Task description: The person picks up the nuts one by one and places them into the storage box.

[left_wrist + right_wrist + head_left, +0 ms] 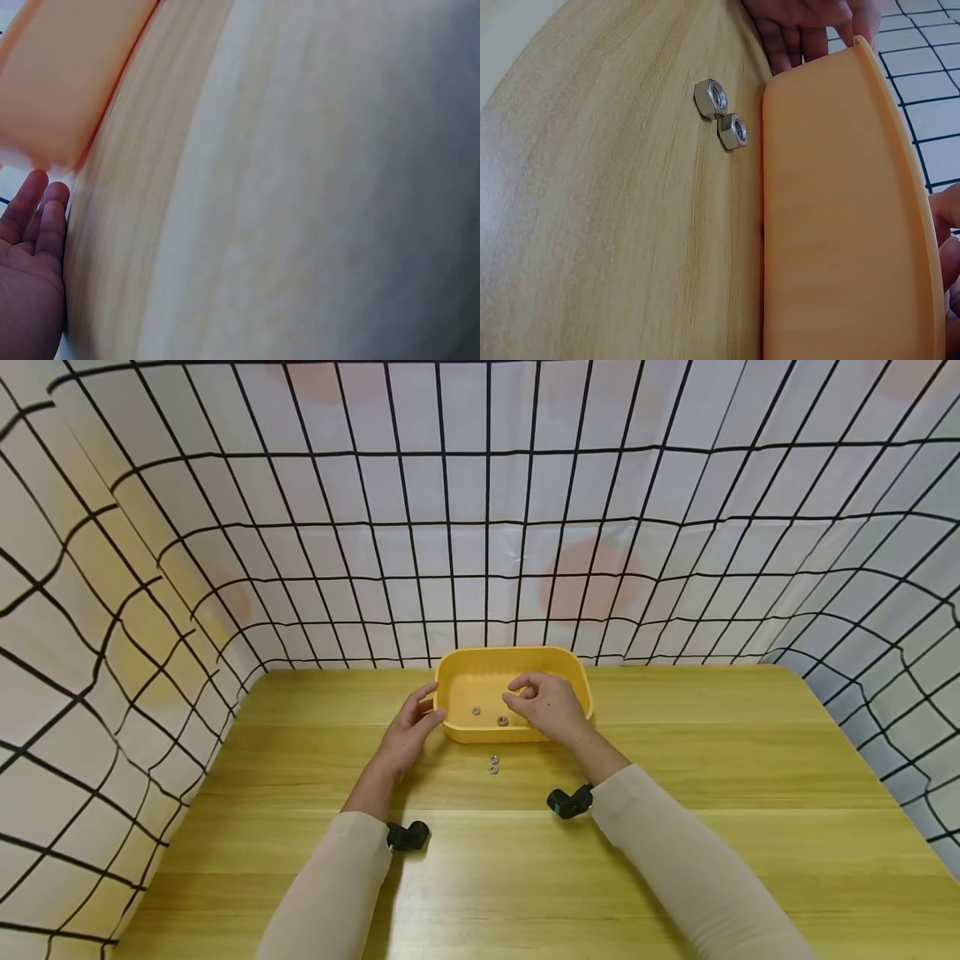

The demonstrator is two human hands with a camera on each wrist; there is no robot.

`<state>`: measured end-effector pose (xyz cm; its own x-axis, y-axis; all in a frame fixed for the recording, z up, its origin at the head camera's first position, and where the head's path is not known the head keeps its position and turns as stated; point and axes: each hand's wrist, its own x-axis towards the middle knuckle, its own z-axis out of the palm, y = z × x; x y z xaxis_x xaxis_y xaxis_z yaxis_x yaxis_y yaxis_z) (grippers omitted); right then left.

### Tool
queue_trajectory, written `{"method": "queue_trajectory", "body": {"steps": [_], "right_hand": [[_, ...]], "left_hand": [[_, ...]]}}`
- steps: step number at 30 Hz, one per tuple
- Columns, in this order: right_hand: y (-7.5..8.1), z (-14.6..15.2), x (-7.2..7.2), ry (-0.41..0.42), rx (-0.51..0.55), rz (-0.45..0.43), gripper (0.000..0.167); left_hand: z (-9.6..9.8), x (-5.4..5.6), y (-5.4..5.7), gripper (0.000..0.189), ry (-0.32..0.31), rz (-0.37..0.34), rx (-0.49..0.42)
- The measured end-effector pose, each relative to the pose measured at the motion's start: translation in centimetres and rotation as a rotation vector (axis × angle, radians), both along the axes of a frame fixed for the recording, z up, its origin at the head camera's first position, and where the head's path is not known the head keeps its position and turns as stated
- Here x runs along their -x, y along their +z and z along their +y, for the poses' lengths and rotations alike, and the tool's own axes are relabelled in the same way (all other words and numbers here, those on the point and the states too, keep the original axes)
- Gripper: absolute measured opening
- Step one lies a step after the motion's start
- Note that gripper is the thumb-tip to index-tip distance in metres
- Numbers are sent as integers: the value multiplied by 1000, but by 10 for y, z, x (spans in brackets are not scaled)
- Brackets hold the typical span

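A yellow plastic tray (465,734) stands on the wooden table near its back edge. My left hand (408,731) is at the tray's left end, fingertips right at the rim and outer wall, fingers fairly straight. Over the tray's right part is my right hand (551,703), thumb and index finger bent toward each other with a gap showing between the tips. Inside the tray are a small metal nut (476,711) and another nut (502,721) below my right fingertips. Two hex nuts (711,99) lie close together on the table by the tray's front wall.
The wooden table (480,893) stretches toward me. A black wire grid (487,522) with white sheeting behind it rises along the back and both sides. Small black cameras (570,802) sit at both wrists, against beige sleeves (675,860).
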<state>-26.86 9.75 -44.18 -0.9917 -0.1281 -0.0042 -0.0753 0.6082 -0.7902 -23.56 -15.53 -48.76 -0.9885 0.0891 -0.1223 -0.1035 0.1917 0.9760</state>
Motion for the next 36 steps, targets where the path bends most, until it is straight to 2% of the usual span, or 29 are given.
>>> {"method": "queue_trajectory", "body": {"steps": [4,9,13,18,24,27,32,36], "right_hand": [[1,1,-1,-4,32,5,22],[5,3,-4,-39,127,39,23],[11,5,-9,-28,163,68,25],[17,5,-22,4,146,73,23],[14,3,-43,63,125,79,23],[10,3,-52,89,133,57,20],[3,3,-66,143,166,-67,16],[-7,6,-72,192,115,-155,14]], "left_hand": [[0,-1,1,51,3,-4,0],[0,-1,1,51,-1,-9,-10],[-1,-1,1,52,-6,3,-9],[-2,-2,1,53,-10,4,-8],[-1,-2,1,52,-10,-1,-5],[0,0,2,52,-4,-1,-2],[1,-1,4,53,-8,-4,-6],[0,-1,3,53,-8,-8,-8]]}}
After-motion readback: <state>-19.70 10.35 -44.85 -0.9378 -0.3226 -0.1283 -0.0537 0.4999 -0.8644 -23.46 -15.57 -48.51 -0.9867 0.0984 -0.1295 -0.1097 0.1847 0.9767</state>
